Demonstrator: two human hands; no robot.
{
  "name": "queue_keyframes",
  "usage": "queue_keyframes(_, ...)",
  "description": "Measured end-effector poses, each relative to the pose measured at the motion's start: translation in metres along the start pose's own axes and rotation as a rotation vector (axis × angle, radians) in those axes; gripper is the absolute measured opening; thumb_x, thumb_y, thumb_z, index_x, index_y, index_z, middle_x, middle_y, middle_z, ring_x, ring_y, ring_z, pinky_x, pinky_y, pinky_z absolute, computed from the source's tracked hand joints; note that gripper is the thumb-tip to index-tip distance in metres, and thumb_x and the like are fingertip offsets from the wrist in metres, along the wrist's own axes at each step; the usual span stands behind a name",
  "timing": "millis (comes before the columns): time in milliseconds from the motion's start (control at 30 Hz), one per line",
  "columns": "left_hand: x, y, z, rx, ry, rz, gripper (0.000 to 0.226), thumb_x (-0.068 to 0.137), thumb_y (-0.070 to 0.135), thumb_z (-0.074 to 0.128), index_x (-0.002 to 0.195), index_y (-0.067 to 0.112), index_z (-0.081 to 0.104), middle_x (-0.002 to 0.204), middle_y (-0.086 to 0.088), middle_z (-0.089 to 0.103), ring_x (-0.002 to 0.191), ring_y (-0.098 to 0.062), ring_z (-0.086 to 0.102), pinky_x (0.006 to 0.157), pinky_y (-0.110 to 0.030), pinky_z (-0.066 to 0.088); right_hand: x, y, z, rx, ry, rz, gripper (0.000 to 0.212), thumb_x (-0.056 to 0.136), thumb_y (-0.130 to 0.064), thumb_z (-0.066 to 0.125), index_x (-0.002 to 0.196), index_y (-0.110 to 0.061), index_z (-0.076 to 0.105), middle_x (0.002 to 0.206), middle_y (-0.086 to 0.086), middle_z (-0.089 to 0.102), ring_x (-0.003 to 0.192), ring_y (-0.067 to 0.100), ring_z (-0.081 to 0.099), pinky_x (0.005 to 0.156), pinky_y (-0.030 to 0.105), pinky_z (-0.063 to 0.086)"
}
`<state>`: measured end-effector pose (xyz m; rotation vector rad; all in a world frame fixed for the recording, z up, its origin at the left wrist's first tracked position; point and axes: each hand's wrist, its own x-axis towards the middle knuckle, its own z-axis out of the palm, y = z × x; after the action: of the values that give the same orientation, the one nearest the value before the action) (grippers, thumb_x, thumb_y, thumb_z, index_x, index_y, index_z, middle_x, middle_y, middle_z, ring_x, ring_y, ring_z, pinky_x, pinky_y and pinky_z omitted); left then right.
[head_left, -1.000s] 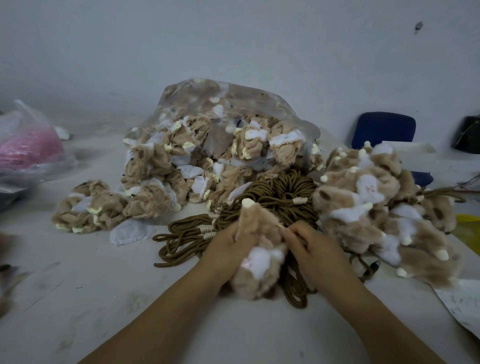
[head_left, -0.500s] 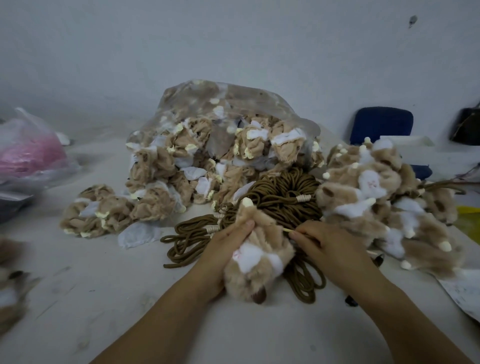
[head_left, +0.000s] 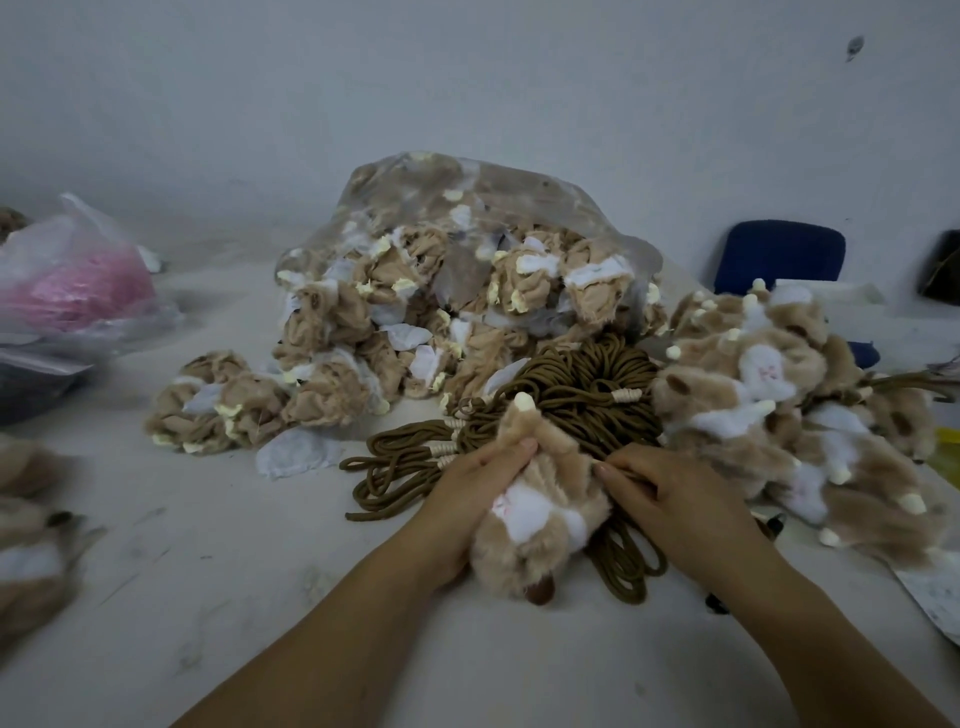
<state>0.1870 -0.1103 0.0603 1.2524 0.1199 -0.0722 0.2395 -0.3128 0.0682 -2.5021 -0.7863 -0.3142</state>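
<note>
The left hand (head_left: 467, 501) curls its fingers (head_left: 511, 450) round a fluffy tan-and-white plush toy (head_left: 540, 519) resting on the table (head_left: 249, 571). The right hand (head_left: 680, 501) pinches a thin brown cord (head_left: 621, 469) against the toy's side. A loose pinch could let the cord slip, or it could snag on the coiled brown cord bundle (head_left: 587, 384) just beyond the fingertips.

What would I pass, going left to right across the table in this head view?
Pink-filled plastic bag, small heap of inside-out plush skins, left hand, plush toy, right hand, pile of furry plush toys.
</note>
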Motion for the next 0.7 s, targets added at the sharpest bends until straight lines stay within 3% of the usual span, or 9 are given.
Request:
queue_keyframes(300, 0.002, -0.004, 0.002, 0.01, -0.012, 0.002, 0.019, 0.087, 0.038, 0.067, 0.096, 0.026, 0.079, 0.105, -0.007, 0.075, 0.102, -0.02, 0.071, 0.081, -0.025, 0.057, -0.002, 0.005, -0.002, -0.006, -0.024, 0.003, 0.03, 0.09, -0.05, 0.04, 0.088, -0.03, 0.063, 0.077, -0.01, 0.06, 0.072, 0.002, 0.054, 0.064, 0.031, 0.047)
queue_keyframes(533, 0.005, -0.003, -0.002, 0.0, -0.018, 0.002, 0.018, 0.093, 0.031, 0.062, 0.093, 0.023, 0.079, 0.102, -0.008, 0.076, 0.097, -0.018, 0.072, 0.072, -0.02, 0.056, 0.0, 0.002, 0.001, 0.024, -0.002, 0.003, 0.03, 0.09, -0.05, 0.041, 0.084, -0.03, 0.063, 0.073, -0.012, 0.059, 0.069, 0.002, 0.054, 0.063, 0.032, 0.048)
queue_keyframes(700, 0.009, -0.005, -0.004, -0.018, -0.006, 0.006, 0.022, 0.091, 0.031, 0.063, 0.097, 0.017, 0.078, 0.106, -0.01, 0.075, 0.102, -0.022, 0.071, 0.081, -0.025, 0.057, 0.003, 0.003, 0.003, 0.032, -0.02, 0.017, 0.035, 0.086, -0.055, 0.036, 0.086, -0.033, 0.063, 0.076, -0.01, 0.061, 0.071, 0.002, 0.056, 0.065, 0.034, 0.049)
